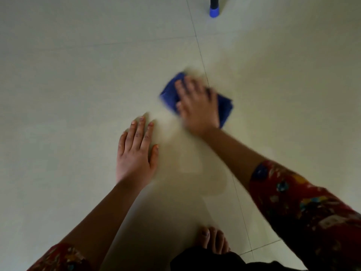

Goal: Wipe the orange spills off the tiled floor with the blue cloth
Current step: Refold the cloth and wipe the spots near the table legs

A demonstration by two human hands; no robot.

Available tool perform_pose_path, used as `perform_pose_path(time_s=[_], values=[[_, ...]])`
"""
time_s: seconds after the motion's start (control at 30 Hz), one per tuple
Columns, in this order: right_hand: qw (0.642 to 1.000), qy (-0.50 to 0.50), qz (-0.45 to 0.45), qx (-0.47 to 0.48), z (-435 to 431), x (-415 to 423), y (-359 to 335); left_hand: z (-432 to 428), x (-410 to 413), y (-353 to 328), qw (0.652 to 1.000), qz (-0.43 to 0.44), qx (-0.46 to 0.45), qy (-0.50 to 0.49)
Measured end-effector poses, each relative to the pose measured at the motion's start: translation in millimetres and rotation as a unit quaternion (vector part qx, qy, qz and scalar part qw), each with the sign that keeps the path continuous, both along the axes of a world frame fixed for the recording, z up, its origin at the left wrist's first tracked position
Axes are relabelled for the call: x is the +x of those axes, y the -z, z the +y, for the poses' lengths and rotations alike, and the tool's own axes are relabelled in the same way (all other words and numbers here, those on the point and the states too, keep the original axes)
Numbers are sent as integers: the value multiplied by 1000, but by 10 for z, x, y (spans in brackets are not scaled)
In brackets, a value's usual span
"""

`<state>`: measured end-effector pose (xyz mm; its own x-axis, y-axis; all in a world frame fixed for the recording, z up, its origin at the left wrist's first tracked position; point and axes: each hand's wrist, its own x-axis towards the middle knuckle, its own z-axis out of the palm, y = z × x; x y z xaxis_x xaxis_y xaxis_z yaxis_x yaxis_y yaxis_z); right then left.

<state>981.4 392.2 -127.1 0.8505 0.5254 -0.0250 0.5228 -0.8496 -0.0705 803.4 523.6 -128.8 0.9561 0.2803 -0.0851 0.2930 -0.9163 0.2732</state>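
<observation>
Blue cloth (pixel 169 94) half hidden under blurred right hand (pixel 197 108).

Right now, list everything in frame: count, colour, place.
tiled floor: one, pale cream, fills the view, dark grout lines
blue cloth: one, blue, on floor right of centre, under right hand
smear: one, faint tan, blurred, floor beside the cloth
capped leg: one, dark with blue cap, top edge
garment: one, black, bottom edge
sleeves: two, red patterned, lower corners
foot: one, bare, bottom centre
left hand: one, flat on floor, fingers straight
right hand: one, pressing the cloth, blurred
</observation>
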Motion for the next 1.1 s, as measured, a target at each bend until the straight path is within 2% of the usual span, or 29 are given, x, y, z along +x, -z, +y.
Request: perform_pose_path(time_s=[0.07, 0.17, 0.23, 0.3, 0.4, 0.47, 0.63, 0.7, 0.77, 0.8, 0.83, 0.87, 0.93, 1.0, 1.03, 1.1], values=[[990, -137, 15, 4, 193, -439, 7, -1, 18, 12, 1000, -1, 10, 2], [985, -164, 45, 23, 117, -287, 25, -15, 11, 18, 1000, 6, 18, 6], [995, -94, 29, 19, -15, 192, 37, -14, 15, 11, 1000, 6, 16, 6], [998, 45, 36, 13, -289, 759, 9, -14, 17, 5, 1000, 5, 16, 6], [968, 241, 64, 22, -1032, 1270, -46, -7, -2, 1, 1000, 7, 7, 8], [950, 304, 67, 27, -1501, 1170, -85, -8, -1, 6, 1000, 7, 4, 7], [953, 299, 32, 39, -1872, -287, -67, -10, 15, 0, 1000, 11, 5, 7], [973, 225, 48, 9, -1893, -1109, -75, -22, 16, -2, 1000, 12, 3, 5], [997, 14, 60, -46, -1972, -1658, -82, -28, 20, 0, 1000, 13, 4, 4], [991, -93, 72, -60, -2050, -1652, -90, -26, 22, -2, 1000, 14, 4, 5], [984, -146, 76, -65, -2114, -1512, -89, -22, 25, 0, 1000, 14, 2, 6], [985, -141, 71, -63, -2137, -1325, -64, -12, 19, 5, 1000, 14, 1, 7], [997, 10, 60, -37, -2053, -869, -64, -9, 7, 15, 1000, 15, 1, 10], [983, 175, 37, -28, -1777, -398, -70, -6, 11, 13, 1000, 13, 0, 11], [978, 206, 33, -20, -1551, -246, -76, 5, 19, 8, 1000, 13, -6, 14], [987, 152, 40, -17, -1041, -251, -82, 50, 14, -14, 999, 15, -26, 24]])
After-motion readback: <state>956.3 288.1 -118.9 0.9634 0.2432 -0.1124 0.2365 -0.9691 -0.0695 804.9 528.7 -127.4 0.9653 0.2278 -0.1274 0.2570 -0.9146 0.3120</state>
